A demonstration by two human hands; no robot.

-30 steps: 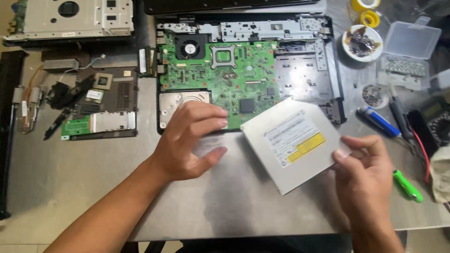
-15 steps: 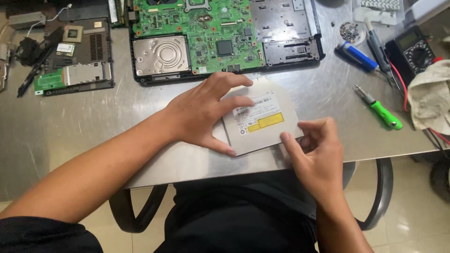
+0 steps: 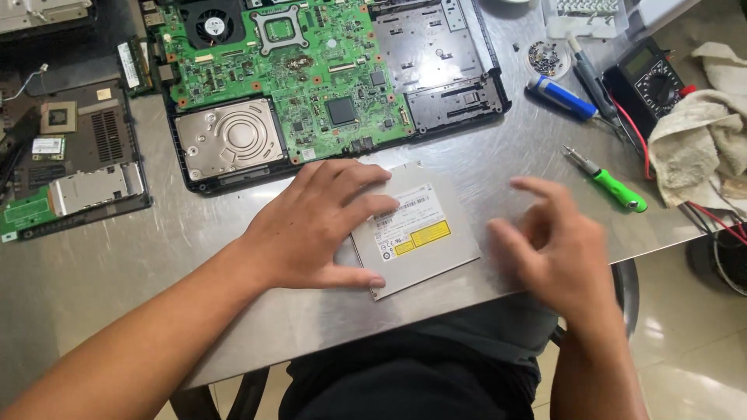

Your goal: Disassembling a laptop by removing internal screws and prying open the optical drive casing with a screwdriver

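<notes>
Presently on the steel table (image 3: pixel 117 264): one flat grey disc drive (image 3: pixel 424 233), lying label up near the table's near edge, its long axis running from near-left to far-right.

Left hand (image 3: pixel 311 225): palm down, fingers spread flat over the drive's left half, thumb along its near-left edge; pressing it to the table, not gripping round it.

Right hand (image 3: pixel 552 249): just right of the drive, apart from it, blurred; fingers loosely open, holding nothing. The drive lies to its left, its right edge the nearest part. The left hand is the closer of the two, being already on it.

Far side, one opened laptop base (image 3: pixel 459 85) with one green circuit board (image 3: pixel 288 70), one round black fan (image 3: pixel 212 26) and one silver hard drive (image 3: pixel 229 140).

Far left, a second dismantled unit (image 3: pixel 78 163), partly out of view.

Right side: one green-handled screwdriver (image 3: pixel 611 185), one blue-handled tool (image 3: pixel 562 96), one black meter (image 3: pixel 650 74) with red leads, one pale cloth (image 3: pixel 700 140), one small pile of screws (image 3: pixel 543 56).
</notes>
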